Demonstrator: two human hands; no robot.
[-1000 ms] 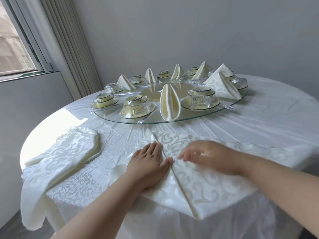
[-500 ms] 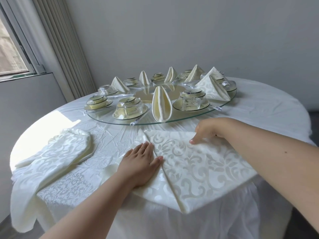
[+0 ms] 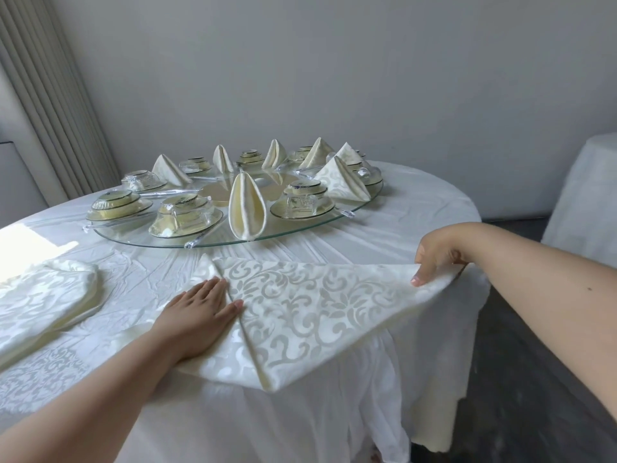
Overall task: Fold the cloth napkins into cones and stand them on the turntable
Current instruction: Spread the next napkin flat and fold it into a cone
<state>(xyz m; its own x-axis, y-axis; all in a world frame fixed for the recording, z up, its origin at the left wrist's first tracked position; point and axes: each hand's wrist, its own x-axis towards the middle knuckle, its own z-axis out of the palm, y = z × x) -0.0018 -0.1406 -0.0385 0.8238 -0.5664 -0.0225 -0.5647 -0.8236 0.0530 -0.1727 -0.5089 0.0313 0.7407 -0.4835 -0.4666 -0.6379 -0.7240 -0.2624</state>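
Grey walls and a ribbed curtain [image 3: 50, 105] at ten o'clock frame a round tabletop [image 3: 400, 208] draped in a creased white cloth. Toward twelve o'clock on it sits the glass turntable [image 3: 140, 241], ringed with wrapped cup-and-saucer sets [image 3: 185, 217] and with folded napkin cones [image 3: 247, 210] standing between them; the nearest cone stands upright at the turntable's near rim, others stand round its far side.

At the tabletop's near edge lies the patterned napkin [image 3: 317, 312] being worked, folded to a triangle whose point hangs just over the edge at six o'clock. The left hand [image 3: 200, 312] lies flat on the napkin's nine o'clock part, fingers straight and together, pressing the cloth down beside a diagonal fold line. The right hand [image 3: 437, 255] is at three o'clock, its fingers curled and pinching the napkin's right corner, which is raised slightly off the tabletop near the rim.

A stack of more patterned napkins [image 3: 43, 302] rests at nine o'clock, apart from the left hand. A white-covered piece of furniture [image 3: 587, 195] stands beyond the tabletop at three o'clock.
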